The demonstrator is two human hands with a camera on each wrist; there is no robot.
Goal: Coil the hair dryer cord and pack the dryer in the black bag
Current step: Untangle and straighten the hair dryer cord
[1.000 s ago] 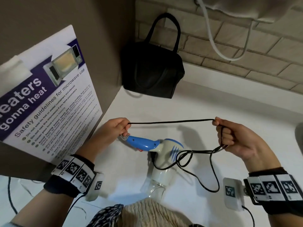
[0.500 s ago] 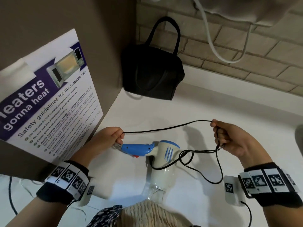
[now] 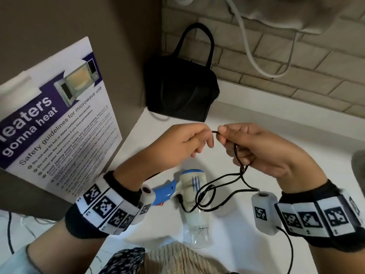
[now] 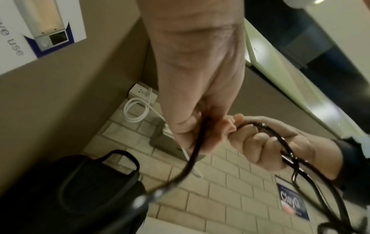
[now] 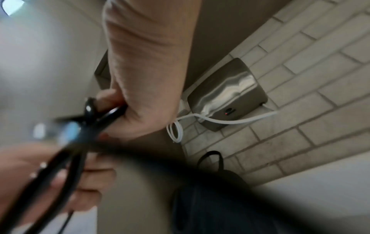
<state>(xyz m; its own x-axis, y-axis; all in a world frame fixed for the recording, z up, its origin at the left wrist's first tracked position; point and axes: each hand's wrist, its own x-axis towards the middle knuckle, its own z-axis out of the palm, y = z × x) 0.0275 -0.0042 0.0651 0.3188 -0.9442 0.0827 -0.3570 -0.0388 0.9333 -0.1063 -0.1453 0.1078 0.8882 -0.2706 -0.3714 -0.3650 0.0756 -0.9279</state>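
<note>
The white and blue hair dryer (image 3: 190, 187) lies on the white counter (image 3: 266, 139), partly hidden by my left wrist. Its thin black cord (image 3: 209, 191) loops over the dryer body and rises to my hands. My right hand (image 3: 254, 147) grips gathered cord loops (image 4: 288, 150) in its curled fingers. My left hand (image 3: 189, 143) pinches the cord (image 4: 194, 156) just beside the right hand, above the dryer. The black bag (image 3: 183, 89) with two handles stands at the back in the corner, its top seemingly closed.
A poster board (image 3: 57, 115) about microwave use leans against the brown wall on the left. A brick-tile wall (image 3: 296, 62) runs behind, with a white cable (image 3: 254, 64) hanging from a metal hand dryer (image 5: 228, 95). A power strip (image 4: 142, 93) is mounted there too.
My hands were wide apart with a stretch of cord between them. Now they have come together above the dryer, and the left hand has risen off the dryer's handle end.
</note>
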